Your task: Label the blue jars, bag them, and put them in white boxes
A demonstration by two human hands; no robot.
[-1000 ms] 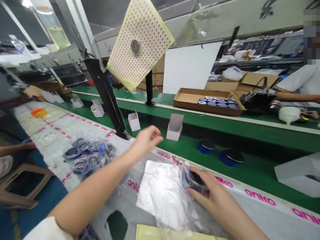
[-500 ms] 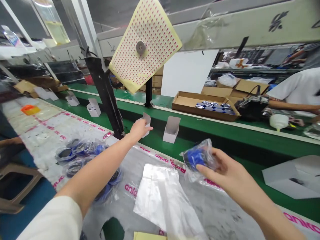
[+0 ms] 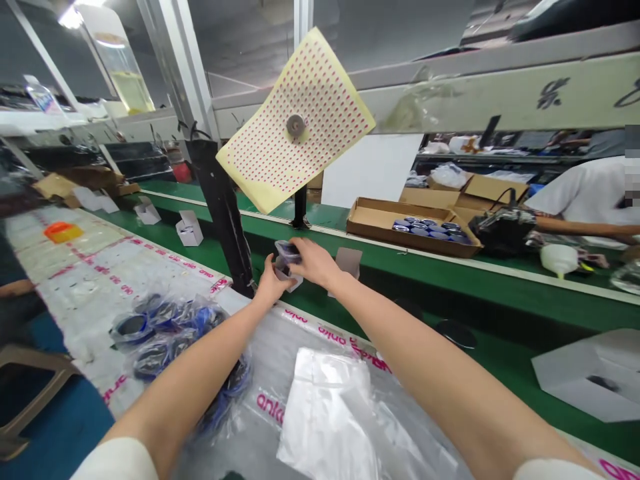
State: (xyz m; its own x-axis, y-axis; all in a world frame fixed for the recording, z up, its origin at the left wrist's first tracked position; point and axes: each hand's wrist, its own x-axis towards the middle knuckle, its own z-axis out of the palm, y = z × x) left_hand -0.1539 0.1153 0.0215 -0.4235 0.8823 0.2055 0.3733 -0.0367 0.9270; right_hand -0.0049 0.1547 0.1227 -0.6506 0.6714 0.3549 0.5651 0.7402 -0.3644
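The left hand (image 3: 273,285) and right hand (image 3: 314,262) meet with their fingers clenched around a plastic-bagged round tin (image 3: 287,252), and a small white carton (image 3: 293,283) stands right under the fingertips, though how far the tin sits in it is hidden. Behind the left wrist, more bagged blue tins (image 3: 165,340) lie on a printed plastic sheet (image 3: 300,353), and a silvery flat bag (image 3: 320,420) lies below the right forearm. Well beyond the fingers, an open cardboard tray (image 3: 380,230) of tins sits past a green conveyor belt (image 3: 500,300)
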